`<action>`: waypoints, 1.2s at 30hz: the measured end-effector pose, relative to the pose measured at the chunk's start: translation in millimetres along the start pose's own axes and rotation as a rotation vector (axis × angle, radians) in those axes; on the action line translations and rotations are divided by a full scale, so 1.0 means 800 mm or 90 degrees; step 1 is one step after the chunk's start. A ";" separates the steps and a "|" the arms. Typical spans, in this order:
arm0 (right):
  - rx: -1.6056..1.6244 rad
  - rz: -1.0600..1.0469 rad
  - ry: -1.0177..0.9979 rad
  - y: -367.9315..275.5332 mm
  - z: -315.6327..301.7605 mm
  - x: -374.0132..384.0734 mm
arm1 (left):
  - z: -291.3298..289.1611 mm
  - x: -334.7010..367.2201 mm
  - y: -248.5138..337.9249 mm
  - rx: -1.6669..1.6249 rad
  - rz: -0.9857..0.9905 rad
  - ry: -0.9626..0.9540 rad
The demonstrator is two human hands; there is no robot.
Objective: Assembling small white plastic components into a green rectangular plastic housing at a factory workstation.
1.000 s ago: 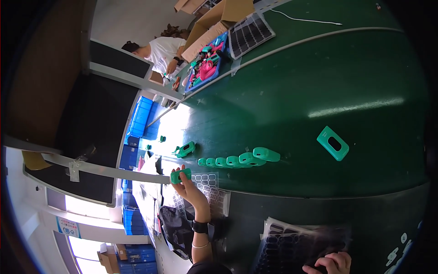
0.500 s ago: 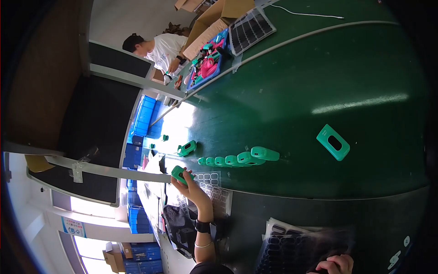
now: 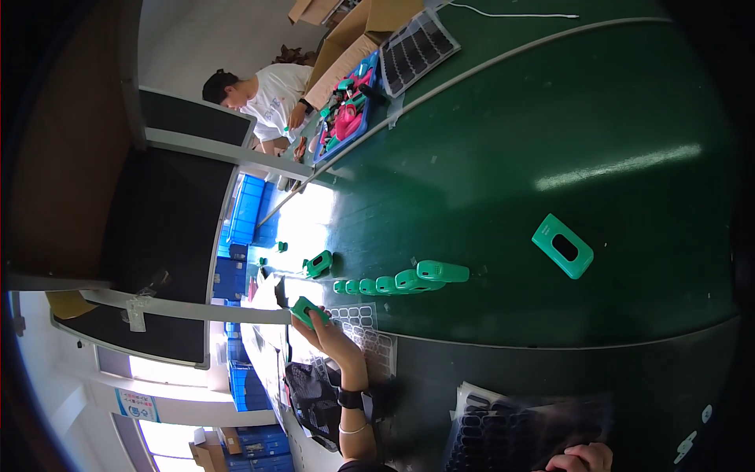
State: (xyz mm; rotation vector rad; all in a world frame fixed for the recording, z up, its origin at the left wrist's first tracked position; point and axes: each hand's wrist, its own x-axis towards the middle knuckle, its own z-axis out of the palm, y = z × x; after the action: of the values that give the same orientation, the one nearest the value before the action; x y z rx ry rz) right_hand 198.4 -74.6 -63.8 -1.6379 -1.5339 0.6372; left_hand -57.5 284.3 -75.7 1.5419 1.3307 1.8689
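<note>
My left hand (image 3: 326, 329) is closed around a green plastic casing (image 3: 302, 310) with a dark oval window, thumb across its face. Below it lies a clear sheet with oval outlines (image 3: 370, 338). My right hand (image 3: 582, 458) is at the lower right edge, fingers curled over a stack of sheets of dark oval stickers (image 3: 495, 433). Whatever its fingertips hold is hidden. A row of similar green casings (image 3: 436, 271) stands on edge mid-table. Another green casing (image 3: 565, 247) lies flat to the right, window up. One more (image 3: 318, 264) is beyond my left hand.
At the back, a blue tray (image 3: 363, 118) holds pink and green parts, beside another sticker sheet (image 3: 417, 53) and a cardboard box (image 3: 358, 39). A co-worker (image 3: 271, 90) works there. A metal frame post (image 3: 212, 312) ends close to my left hand. A black mesh bag (image 3: 314, 401) lies by my left forearm.
The whole view has shifted slightly with my head. My left hand still holds the green casing, and my right hand stays at the sticker sheets. The co-worker's hands have moved a little.
</note>
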 end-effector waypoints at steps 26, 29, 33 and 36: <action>-0.076 -0.054 0.029 -0.016 -0.004 0.003 | 0.005 0.001 0.003 -0.036 0.071 -0.066; -0.120 -0.082 0.055 -0.024 -0.008 -0.012 | 0.008 -0.003 0.019 -0.053 0.058 -0.063; -0.165 -0.030 0.027 -0.019 0.014 -0.005 | 0.008 0.005 -0.018 -0.057 0.111 -0.126; -0.225 -0.059 0.084 -0.029 0.020 0.004 | 0.011 0.047 -0.007 0.080 0.234 -0.163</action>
State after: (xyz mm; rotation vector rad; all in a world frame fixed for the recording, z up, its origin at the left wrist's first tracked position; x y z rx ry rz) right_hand 172.5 -69.1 -53.9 -1.8135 -1.6816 0.2091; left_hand -63.1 319.9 -59.8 2.1295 1.1264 1.7317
